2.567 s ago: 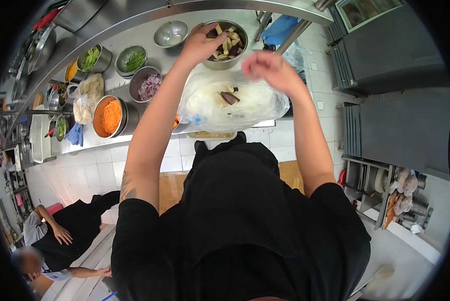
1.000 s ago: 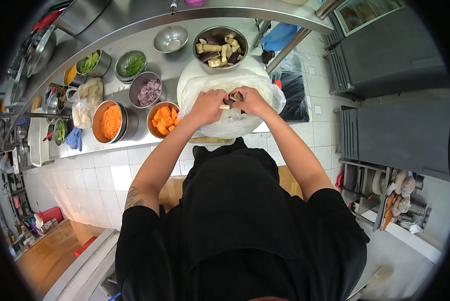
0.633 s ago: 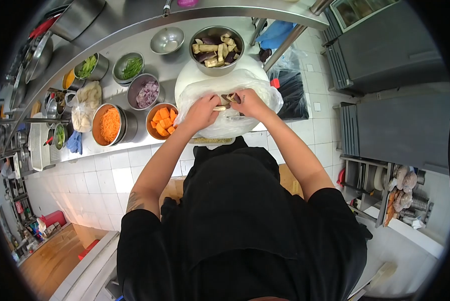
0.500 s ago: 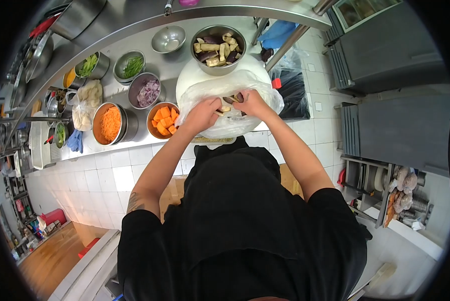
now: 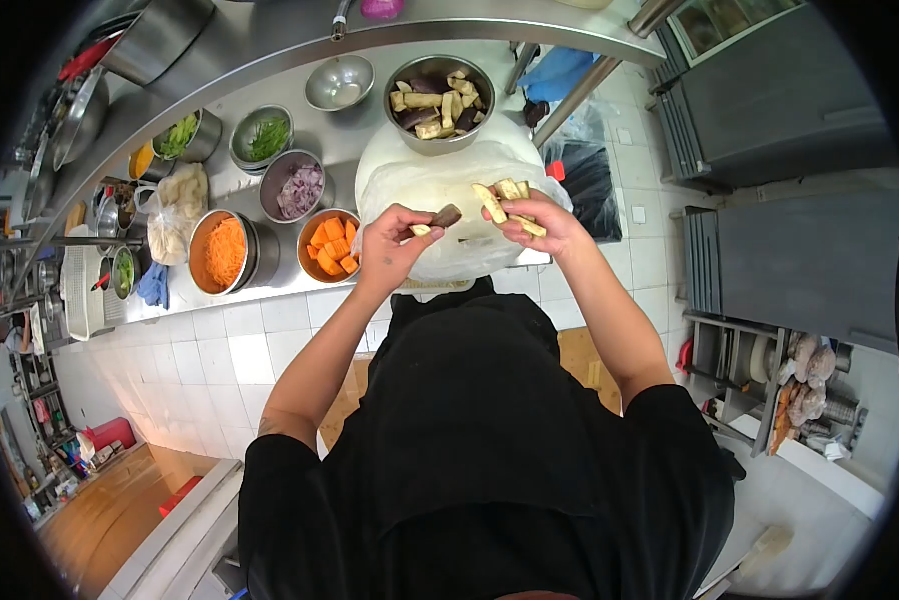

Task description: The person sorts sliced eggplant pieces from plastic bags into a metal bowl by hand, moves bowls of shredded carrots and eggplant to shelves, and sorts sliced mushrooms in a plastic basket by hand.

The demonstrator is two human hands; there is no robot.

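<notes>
Above the clear plastic bag (image 5: 419, 180), my left hand (image 5: 394, 245) pinches eggplant pieces (image 5: 446, 215), one dark-skinned and one pale. My right hand (image 5: 544, 225) holds several pale eggplant pieces (image 5: 509, 190) between its thumb and fingers. The bag lies over a round white board (image 5: 379, 150). Beyond it stands a steel bowl (image 5: 439, 145) with cut eggplant, purple skin and pale flesh. An orange-filled bowl (image 5: 305, 262) of cubes is left of my left hand.
Left on the steel counter are shredded carrot (image 5: 225, 250), chopped purple onion (image 5: 299, 190), cut greens (image 5: 267, 135), an empty steel bowl (image 5: 339, 84) and a bag of pale food (image 5: 177, 205). A steel shelf edge (image 5: 409, 32) crosses above. A black bag (image 5: 589, 190) lies at right.
Both hands have lifted off the plastic bag and moved apart, each with eggplant pieces. The pieces that lay between them on the bag are now in the fingers.
</notes>
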